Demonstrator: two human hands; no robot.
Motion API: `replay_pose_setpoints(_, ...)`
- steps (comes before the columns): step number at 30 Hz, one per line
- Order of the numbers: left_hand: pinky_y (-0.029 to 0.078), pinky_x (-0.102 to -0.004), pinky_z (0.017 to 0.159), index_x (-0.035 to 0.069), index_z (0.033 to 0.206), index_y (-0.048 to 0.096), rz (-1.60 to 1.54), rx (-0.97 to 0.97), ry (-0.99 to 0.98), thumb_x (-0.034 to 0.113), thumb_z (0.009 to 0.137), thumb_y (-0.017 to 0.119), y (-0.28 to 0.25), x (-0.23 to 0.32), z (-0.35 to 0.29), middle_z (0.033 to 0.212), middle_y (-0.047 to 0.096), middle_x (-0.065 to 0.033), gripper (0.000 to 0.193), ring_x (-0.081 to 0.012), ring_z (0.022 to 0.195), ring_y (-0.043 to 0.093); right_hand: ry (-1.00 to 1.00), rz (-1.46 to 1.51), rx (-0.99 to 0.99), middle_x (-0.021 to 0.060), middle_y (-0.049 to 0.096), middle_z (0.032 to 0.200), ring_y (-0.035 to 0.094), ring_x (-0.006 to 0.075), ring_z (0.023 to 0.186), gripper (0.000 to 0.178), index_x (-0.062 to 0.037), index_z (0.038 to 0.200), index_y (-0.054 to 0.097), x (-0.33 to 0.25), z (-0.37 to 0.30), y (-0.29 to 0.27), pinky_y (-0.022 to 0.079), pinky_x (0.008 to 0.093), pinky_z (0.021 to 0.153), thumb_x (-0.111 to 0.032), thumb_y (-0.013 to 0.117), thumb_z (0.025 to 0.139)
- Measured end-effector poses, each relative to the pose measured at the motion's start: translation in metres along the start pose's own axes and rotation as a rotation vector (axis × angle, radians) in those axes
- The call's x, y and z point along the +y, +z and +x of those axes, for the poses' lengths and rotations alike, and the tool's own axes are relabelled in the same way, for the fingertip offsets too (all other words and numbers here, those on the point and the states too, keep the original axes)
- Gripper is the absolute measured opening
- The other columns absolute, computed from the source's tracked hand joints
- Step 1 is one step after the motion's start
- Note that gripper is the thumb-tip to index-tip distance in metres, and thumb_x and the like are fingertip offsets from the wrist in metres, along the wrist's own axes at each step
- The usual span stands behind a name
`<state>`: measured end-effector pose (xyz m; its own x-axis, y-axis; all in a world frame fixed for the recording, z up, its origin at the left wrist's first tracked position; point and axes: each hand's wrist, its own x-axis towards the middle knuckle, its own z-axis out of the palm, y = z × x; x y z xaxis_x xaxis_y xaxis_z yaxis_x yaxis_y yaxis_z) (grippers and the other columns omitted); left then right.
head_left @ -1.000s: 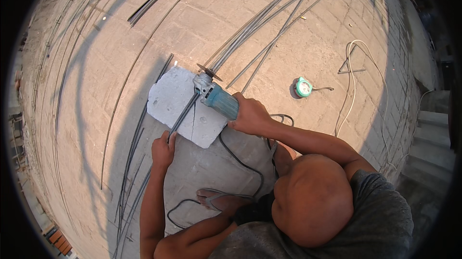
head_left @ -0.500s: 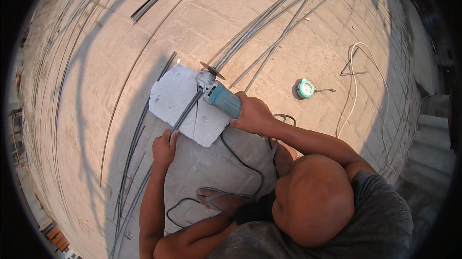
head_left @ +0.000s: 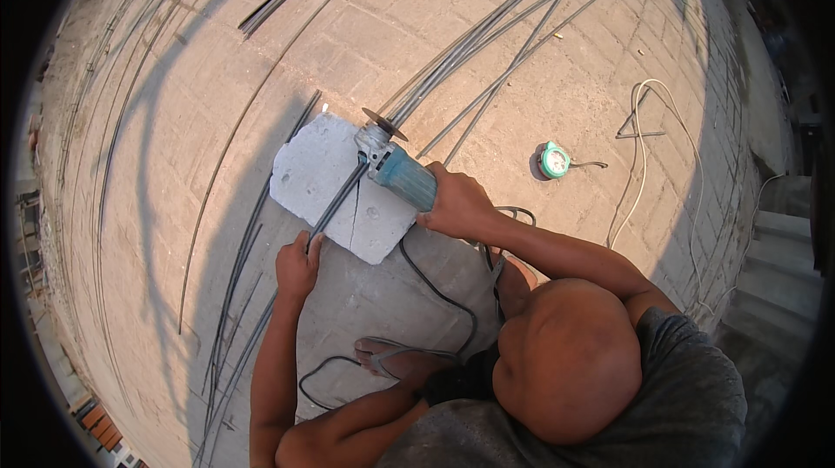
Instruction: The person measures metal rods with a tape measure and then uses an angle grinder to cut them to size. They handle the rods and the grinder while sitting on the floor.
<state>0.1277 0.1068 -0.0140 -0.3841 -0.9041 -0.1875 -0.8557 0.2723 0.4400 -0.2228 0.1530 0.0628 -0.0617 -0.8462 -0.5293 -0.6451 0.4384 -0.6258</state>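
My right hand (head_left: 458,200) is closed round the rear body of a teal angle grinder (head_left: 406,178). Its dark disc (head_left: 384,123) stands on edge at the far side, beyond the metal gear head. Dark steel rods (head_left: 333,203) lie across a pale, chipped concrete slab (head_left: 383,223), which has a crack through it. My left hand (head_left: 298,264) grips these rods at the slab's near left edge. The rods' far part runs to the grinder's head, which hides whether they end there. A black power cord (head_left: 439,292) trails from the grinder past a sandalled foot (head_left: 383,355).
Long steel rods (head_left: 465,55) stretch away beyond the disc, and more rods (head_left: 235,290) lie left of the slab. A round teal tape measure (head_left: 554,160) sits on the paved ground at right. Beyond it are a pale cable (head_left: 644,146) and concrete steps (head_left: 777,250).
Both hands keep their grip, and the grinder and rods hold nearly the same place. Only a slight shift of the whole view shows.
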Motion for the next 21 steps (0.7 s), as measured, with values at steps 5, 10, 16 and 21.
replay_pose_setpoints(5, 0.043, -0.0496, 0.056, -0.001, 0.091, 0.061, 0.007, -0.017, 0.001, 0.038, 0.106, 0.058, -0.0019, 0.0025, -0.0003, 0.062, 0.057, -0.0247, 0.041, -0.0434, 0.057, 0.059, 0.006, 0.008, -0.006, 0.031, 0.071, 0.103, 0.071, 0.0448, 0.099, 0.079, 0.0053, 0.136, 0.051, 0.0005, 0.0011, -0.0003, 0.057, 0.0485, 0.087, -0.026, 0.082, 0.071)
replay_pose_setpoints(10, 0.043, -0.0507, 0.057, -0.001, 0.091, 0.061, 0.022, -0.017, -0.002, 0.037, 0.105, 0.059, -0.0027, 0.0035, -0.0004, 0.063, 0.057, -0.026, 0.041, -0.0456, 0.059, 0.06, -0.021, -0.023, 0.009, 0.027, 0.071, 0.095, 0.072, 0.0418, 0.095, 0.079, 0.0072, 0.138, 0.047, -0.0011, 0.0017, 0.0004, 0.058, 0.0483, 0.084, -0.024, 0.083, 0.074)
replay_pose_setpoints(16, 0.043, -0.0507, 0.057, -0.001, 0.091, 0.061, 0.008, -0.013, -0.007, 0.036, 0.105, 0.059, -0.0017, 0.0026, -0.0006, 0.063, 0.057, -0.0256, 0.04, -0.0453, 0.059, 0.059, -0.015, -0.023, 0.008, 0.0304, 0.071, 0.104, 0.071, 0.0449, 0.099, 0.082, 0.0039, 0.139, 0.05, -0.0008, 0.0055, 0.0015, 0.057, 0.0479, 0.088, -0.029, 0.081, 0.071)
replay_pose_setpoints(21, 0.044, -0.0504, 0.055, 0.0, 0.089, 0.062, 0.012, 0.021, 0.026, 0.035, 0.103, 0.065, 0.0018, -0.0029, -0.0002, 0.063, 0.059, -0.0246, 0.038, -0.0443, 0.057, 0.059, 0.02, -0.013, -0.003, 0.0297, 0.071, 0.104, 0.071, 0.0444, 0.098, 0.082, 0.0034, 0.139, 0.05, -0.0016, 0.0027, 0.001, 0.057, 0.0481, 0.087, -0.029, 0.081, 0.071)
